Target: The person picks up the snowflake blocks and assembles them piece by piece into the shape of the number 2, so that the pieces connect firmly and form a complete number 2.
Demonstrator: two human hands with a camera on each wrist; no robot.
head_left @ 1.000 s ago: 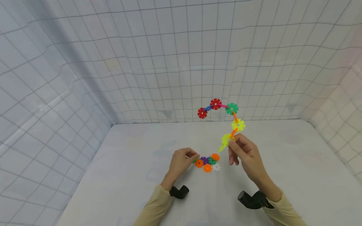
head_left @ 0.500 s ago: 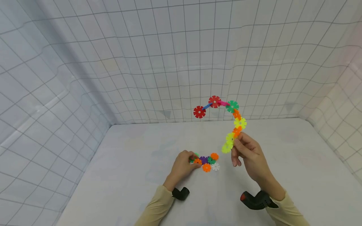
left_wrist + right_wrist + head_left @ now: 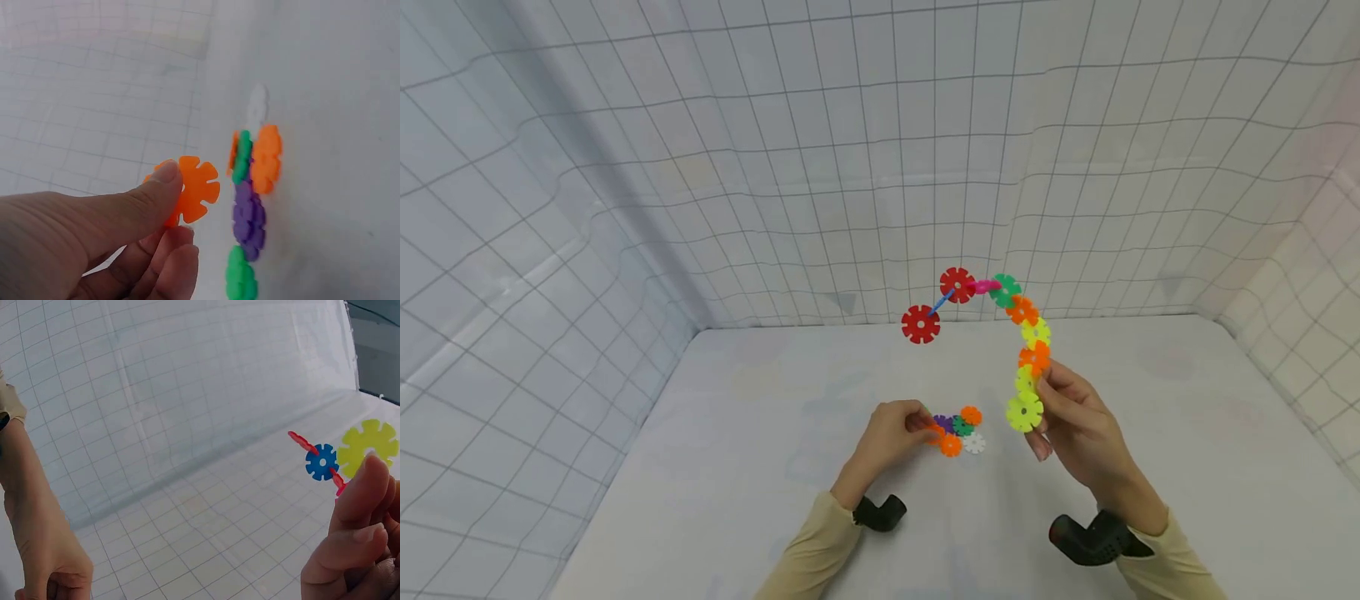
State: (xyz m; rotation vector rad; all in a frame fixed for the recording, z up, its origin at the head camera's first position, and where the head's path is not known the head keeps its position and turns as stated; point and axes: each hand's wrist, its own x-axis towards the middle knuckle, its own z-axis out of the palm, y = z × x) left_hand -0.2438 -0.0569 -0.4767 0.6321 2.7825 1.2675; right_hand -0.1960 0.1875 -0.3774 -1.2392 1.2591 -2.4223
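My right hand [image 3: 1086, 433] pinches the lower end of a curved chain of notched plastic snowflake discs, held above the table. A yellow disc [image 3: 1025, 412] hangs at its near end; a red disc [image 3: 921, 324] is at the far end. Between them come orange, green, pink and blue discs. In the right wrist view, a yellow disc [image 3: 365, 445] sits by the thumb, with a blue disc [image 3: 322, 462] beyond. My left hand [image 3: 891, 435] pinches a single orange disc [image 3: 201, 190] between thumb and fingers, beside the loose discs.
Loose discs lie together on the white table [image 3: 737, 467]: purple [image 3: 249, 219], green [image 3: 241, 275], orange [image 3: 267, 159] and white [image 3: 973, 443]. Grid-patterned white sheeting [image 3: 880, 167] hangs behind and at both sides.
The left hand has moved from the green disc at the group's left edge and has taken an orange disc. The right hand has shifted right and down, turning the chain.
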